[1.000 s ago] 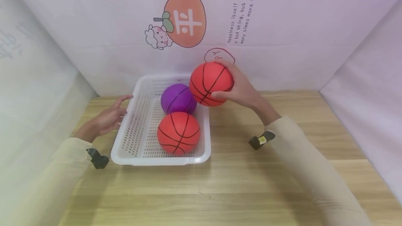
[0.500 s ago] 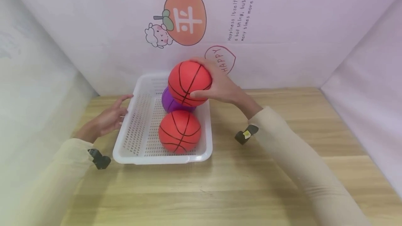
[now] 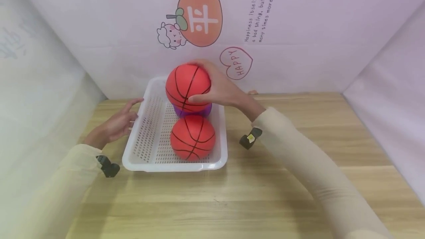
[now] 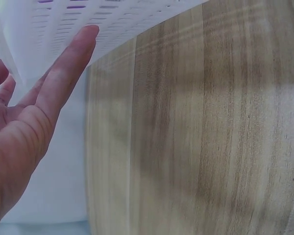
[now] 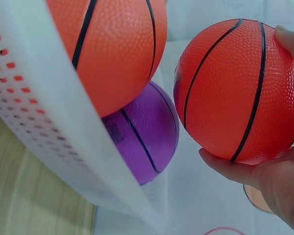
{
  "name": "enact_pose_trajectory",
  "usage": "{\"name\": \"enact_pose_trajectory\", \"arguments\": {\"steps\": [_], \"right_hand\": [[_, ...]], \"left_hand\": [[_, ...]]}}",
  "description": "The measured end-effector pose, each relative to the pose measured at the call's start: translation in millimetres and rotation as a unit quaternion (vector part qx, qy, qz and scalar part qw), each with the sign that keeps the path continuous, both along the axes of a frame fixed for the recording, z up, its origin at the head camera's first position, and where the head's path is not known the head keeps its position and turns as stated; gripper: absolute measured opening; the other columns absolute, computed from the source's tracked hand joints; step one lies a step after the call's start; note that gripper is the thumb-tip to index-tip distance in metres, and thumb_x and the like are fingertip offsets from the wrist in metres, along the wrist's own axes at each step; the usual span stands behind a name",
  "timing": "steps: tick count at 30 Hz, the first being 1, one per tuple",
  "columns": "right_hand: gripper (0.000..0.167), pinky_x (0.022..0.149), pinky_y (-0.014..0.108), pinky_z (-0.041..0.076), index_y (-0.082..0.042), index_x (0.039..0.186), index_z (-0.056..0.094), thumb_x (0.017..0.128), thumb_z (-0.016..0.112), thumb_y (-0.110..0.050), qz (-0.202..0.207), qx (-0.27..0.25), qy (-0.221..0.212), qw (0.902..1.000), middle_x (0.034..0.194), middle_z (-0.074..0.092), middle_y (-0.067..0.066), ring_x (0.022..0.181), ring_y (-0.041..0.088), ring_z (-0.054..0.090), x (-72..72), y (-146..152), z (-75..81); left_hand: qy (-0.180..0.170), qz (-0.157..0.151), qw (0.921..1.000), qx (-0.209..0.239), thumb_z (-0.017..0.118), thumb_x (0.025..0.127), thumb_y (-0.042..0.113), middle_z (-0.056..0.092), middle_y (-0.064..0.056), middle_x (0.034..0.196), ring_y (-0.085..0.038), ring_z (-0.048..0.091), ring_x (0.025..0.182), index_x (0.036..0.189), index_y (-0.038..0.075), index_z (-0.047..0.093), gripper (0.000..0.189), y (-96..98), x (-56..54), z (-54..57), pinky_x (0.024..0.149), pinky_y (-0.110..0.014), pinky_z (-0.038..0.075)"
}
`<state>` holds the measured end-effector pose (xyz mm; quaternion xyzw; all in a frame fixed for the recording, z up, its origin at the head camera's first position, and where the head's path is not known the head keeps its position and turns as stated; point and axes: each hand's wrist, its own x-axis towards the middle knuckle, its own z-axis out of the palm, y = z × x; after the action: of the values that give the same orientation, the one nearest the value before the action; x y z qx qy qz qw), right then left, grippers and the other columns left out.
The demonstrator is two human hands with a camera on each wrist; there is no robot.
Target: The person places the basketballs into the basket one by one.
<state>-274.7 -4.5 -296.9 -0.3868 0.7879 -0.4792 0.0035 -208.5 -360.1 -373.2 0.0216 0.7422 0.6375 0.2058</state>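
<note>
My right hand (image 3: 219,87) grips a small red basketball (image 3: 187,86) with black lines, thumb in front and fingers over the top. This ball is held over the back part of a white perforated plastic basket (image 3: 144,135). Partly hidden below it in the head view is a purple ball (image 3: 194,111); the right wrist view shows more of the purple ball (image 5: 147,132). A second red basketball (image 3: 193,138) sits in the basket's front right. At the basket's left side, my left hand (image 3: 117,124) touches the rim and wall with extended fingers (image 4: 73,58).
The basket stands on a wooden table (image 3: 282,194). A white printed backdrop (image 3: 292,40) rises behind it, with white side panels (image 3: 43,54) at left and right. Small black devices (image 3: 250,138) are worn at both wrists.
My right hand has carried its red basketball leftward, from the basket's right rim to above the purple ball, which it now mostly covers. My left hand has stayed at the basket's left side.
</note>
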Motion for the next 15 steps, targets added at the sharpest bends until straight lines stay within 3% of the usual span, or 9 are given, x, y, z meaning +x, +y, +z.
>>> {"name": "enact_pose_trajectory", "arguments": {"steps": [8, 15], "right_hand": [[0.088, 0.089, 0.032, 0.052, -0.022, 0.146, 0.044, 0.072, 0.086, -0.045, 0.016, 0.041, 0.052, 0.9977, 0.139, 0.043, 0.0, 0.127, 0.013, 0.04, -3.8, -25.0, 6.0], [0.089, 0.088, 0.032, 0.052, -0.028, 0.146, 0.044, 0.07, 0.086, -0.049, 0.022, 0.067, 0.036, 0.9968, 0.139, 0.038, 0.002, 0.127, 0.016, 0.038, -3.3, -40.6, 6.4]], "left_hand": [[-0.009, 0.007, 0.9999, 0.011, 0.028, 0.101, 0.002, 0.035, -0.028, 0.143, -0.022, 0.067, 0.101, 0.159, 0.021, 0.0, 0.068, 0.6, -1.0, -1.5, 0.084, -0.048, 0.056], [-0.005, 0.006, 0.9998, 0.018, 0.029, 0.101, 0.003, 0.033, -0.03, 0.143, -0.02, 0.066, 0.101, 0.16, 0.023, 0.0, 0.068, -1.1, -1.1, -3.6, 0.085, -0.045, 0.056]]}}
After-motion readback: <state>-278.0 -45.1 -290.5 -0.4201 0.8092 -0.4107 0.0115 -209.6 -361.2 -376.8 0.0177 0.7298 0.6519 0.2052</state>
